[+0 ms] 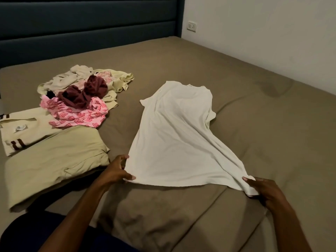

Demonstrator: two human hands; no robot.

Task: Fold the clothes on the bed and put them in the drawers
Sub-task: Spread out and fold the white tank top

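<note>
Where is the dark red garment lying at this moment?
In the head view, the dark red garment lies crumpled on top of the unfolded pile at the left of the bed, over the pink patterned cloth and well left of the white shirt.

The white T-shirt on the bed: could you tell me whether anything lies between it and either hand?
Nothing does: the left hand and right hand each already pinch a hem corner of the white T-shirt.
</note>
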